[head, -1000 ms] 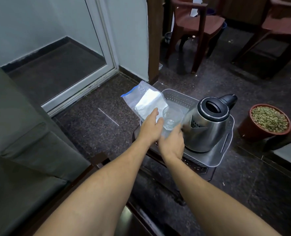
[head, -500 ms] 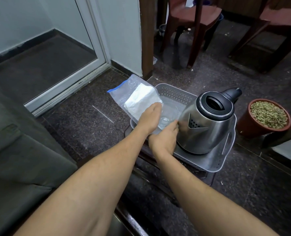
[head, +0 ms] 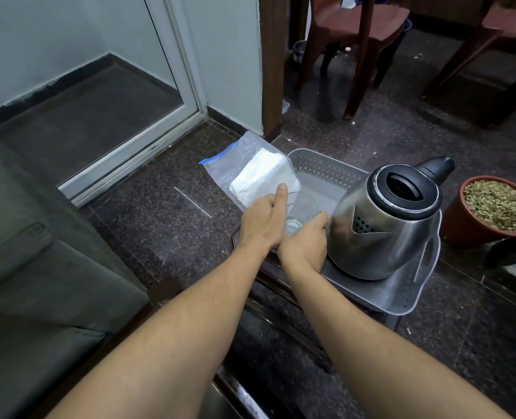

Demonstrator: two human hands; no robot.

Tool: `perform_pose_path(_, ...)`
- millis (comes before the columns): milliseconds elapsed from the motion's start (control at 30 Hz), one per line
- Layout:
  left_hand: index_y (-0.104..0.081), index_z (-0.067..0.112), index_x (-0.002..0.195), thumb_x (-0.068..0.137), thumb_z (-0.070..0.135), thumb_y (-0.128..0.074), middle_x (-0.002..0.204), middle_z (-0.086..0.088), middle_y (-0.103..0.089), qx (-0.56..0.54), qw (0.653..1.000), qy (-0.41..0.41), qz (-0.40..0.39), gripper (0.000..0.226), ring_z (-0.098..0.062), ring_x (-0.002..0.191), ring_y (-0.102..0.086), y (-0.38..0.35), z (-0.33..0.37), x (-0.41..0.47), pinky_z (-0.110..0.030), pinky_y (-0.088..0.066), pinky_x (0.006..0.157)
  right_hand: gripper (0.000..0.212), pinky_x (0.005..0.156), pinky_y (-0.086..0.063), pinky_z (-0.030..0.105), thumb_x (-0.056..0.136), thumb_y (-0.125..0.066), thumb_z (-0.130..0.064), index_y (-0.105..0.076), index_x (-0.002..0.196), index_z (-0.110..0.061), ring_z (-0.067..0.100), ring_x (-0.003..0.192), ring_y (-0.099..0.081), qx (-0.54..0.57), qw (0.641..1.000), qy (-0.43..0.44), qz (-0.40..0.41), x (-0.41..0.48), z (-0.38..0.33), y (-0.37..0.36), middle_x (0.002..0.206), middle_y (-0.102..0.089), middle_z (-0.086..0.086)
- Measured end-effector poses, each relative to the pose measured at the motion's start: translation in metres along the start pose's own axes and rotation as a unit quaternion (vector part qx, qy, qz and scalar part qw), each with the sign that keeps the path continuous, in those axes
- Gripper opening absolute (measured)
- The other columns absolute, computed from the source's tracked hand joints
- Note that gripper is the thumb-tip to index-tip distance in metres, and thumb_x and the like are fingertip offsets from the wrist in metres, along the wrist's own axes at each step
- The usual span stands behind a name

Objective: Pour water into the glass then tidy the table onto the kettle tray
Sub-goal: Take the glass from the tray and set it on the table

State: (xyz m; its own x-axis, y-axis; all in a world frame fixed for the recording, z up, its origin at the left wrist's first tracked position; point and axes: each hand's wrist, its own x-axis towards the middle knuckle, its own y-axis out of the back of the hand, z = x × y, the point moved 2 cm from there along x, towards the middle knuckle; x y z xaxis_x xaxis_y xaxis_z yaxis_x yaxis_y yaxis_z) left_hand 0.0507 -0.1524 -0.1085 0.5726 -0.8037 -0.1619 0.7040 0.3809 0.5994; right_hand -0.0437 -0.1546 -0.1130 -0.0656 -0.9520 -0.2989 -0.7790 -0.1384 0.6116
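Hands are meeting at the glass (head: 301,211); the left hand (head: 262,222) is curling round its near-left side with the forefinger lying up along the rim, and the right hand (head: 305,247) is cupping its near-right side, fingers closing on the wall; the glass is sitting inside the tray (head: 326,169), just beside the kettle (head: 383,228), which is standing upright at the tray's right end; to set it down well, I judge the person should be keeping it level, lowering the base flat onto the tray floor, and letting go only once it is clear of the kettle's spout; the plastic bag (head: 244,164) is leaning over the tray's left wall; whether the glass is holding water is hard to tell, since clear glass is hiding any level; the table under the tray is mostly covered by it
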Motion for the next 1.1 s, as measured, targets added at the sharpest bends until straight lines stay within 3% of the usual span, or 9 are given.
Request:
perform_pose_path(200, -0.072, 0.022, 0.126, 0.105, 0.058, -0.019, 0.134, -0.003, -0.07, -0.071, 0.996, 0.052, -0.026, 0.068, -0.027, 0.128, -0.058, 0.003, 0.005, -0.003, -0.042, -0.039, 0.112, 0.076, 0.092, -0.053, 0.044, 0.085, -0.079, -0.03, -0.035, 0.144, -0.011, 0.039, 0.117, -0.063, 0.009, 1.0, 0.002, 0.012, -0.003, -0.001, 0.001, 0.136, -0.06, 0.015)
perform_pose_path(333, -0.074, 0.026, 0.121, 0.095, 0.047, -0.029, 0.13, 0.008, -0.07, -0.124, 0.988, 0.085, -0.032, 0.056, -0.02, 0.121, -0.061, 0.015, 0.013, -0.013, -0.035, -0.041, 0.097, 0.072, 0.09, -0.053, 0.044, 0.081, -0.083, -0.032, -0.04, 0.135, -0.011, 0.039, 0.114, -0.064, 0.012, 1.0, 0.02, 0.019, -0.009, -0.005, 0.008, 0.13, -0.063, 0.015)
perform_pose_path(567, -0.076, 0.025, 0.107, 0.08, 0.051, -0.03, 0.127, 0.001, -0.071, -0.187, 0.978, 0.096, -0.007, 0.059, -0.026, 0.12, -0.062, 0.054, 0.034, -0.034, -0.049, -0.047, 0.109, 0.064, 0.087, -0.052, 0.044, 0.079, -0.082, -0.034, -0.045, 0.126, -0.011, 0.04, 0.11, -0.063, 0.017, 0.997, 0.069, 0.03, -0.033, -0.03, 0.022, 0.125, -0.063, 0.013)
perform_pose_path(767, -0.076, 0.023, 0.116, 0.083, 0.048, -0.033, 0.132, -0.009, -0.069, -0.205, 0.976, 0.069, 0.033, 0.06, -0.033, 0.124, -0.061, 0.103, 0.037, -0.065, -0.053, -0.047, 0.109, 0.072, 0.089, -0.052, 0.043, 0.081, -0.079, -0.039, -0.041, 0.137, -0.015, 0.036, 0.111, -0.064, 0.017, 0.99, 0.142, 0.02, -0.078, -0.06, 0.03, 0.128, -0.061, 0.01)
perform_pose_path(1000, -0.074, 0.024, 0.122, 0.077, 0.046, -0.03, 0.129, -0.018, -0.069, -0.245, 0.963, 0.059, 0.092, 0.067, -0.038, 0.125, -0.061, 0.18, 0.01, -0.126, -0.055, -0.049, 0.106, 0.064, 0.089, -0.053, 0.043, 0.081, -0.08, -0.034, -0.045, 0.131, -0.015, 0.034, 0.111, -0.063, 0.007, 0.975, 0.222, -0.031, -0.166, -0.089, 0.026, 0.124, -0.064, 0.01)
perform_pose_path(1100, -0.073, 0.022, 0.125, 0.069, 0.058, -0.031, 0.134, -0.015, -0.069, -0.255, 0.955, 0.073, 0.134, 0.079, -0.037, 0.129, -0.059, 0.218, -0.014, -0.165, -0.056, -0.048, 0.108, 0.069, 0.094, -0.049, 0.039, 0.078, -0.084, -0.033, -0.046, 0.132, -0.013, 0.031, 0.117, -0.061, 0.01, 0.963, 0.262, -0.059, -0.216, -0.094, 0.017, 0.127, -0.064, 0.01)
